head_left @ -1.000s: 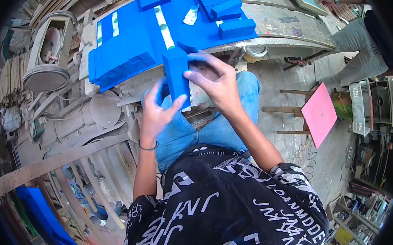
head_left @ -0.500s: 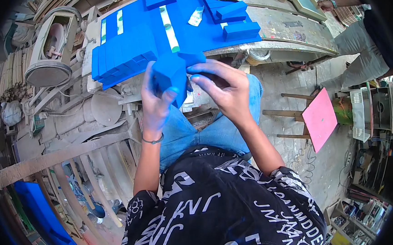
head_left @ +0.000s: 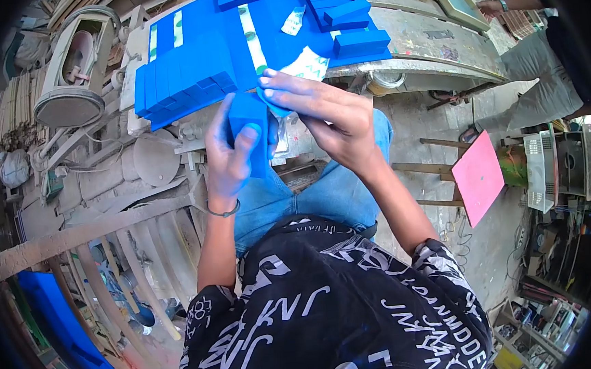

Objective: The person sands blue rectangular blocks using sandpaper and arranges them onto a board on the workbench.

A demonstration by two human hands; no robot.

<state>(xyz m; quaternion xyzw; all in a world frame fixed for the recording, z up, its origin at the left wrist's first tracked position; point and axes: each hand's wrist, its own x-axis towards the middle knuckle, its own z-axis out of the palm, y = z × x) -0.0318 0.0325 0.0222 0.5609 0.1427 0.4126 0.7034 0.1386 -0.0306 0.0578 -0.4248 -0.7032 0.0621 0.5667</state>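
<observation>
My left hand (head_left: 228, 151) is closed around a blue rectangular block (head_left: 248, 129), holding it upright above my lap with the thumb pressed on its near face. Against the block's upper right edge, my right hand (head_left: 332, 117) pinches a piece of sandpaper (head_left: 309, 65). Its white, green-printed backing shows beyond the fingers, and a blue part curls down beside the block. Blue dust coats the fingers of both hands.
A blue-covered table (head_left: 213, 36) ahead carries stacked blue blocks (head_left: 182, 83), printed strips and loose scraps. A pink-topped stool (head_left: 479, 178) stands at right. Another person (head_left: 541, 71) is at the far right, one hand near a framed tray (head_left: 458, 5). Wooden rails (head_left: 93, 233) lie left.
The block has turned so that a long face points toward me. The sandpaper has flipped up, showing its printed backing, and my right fingers have moved left onto the block's edge.
</observation>
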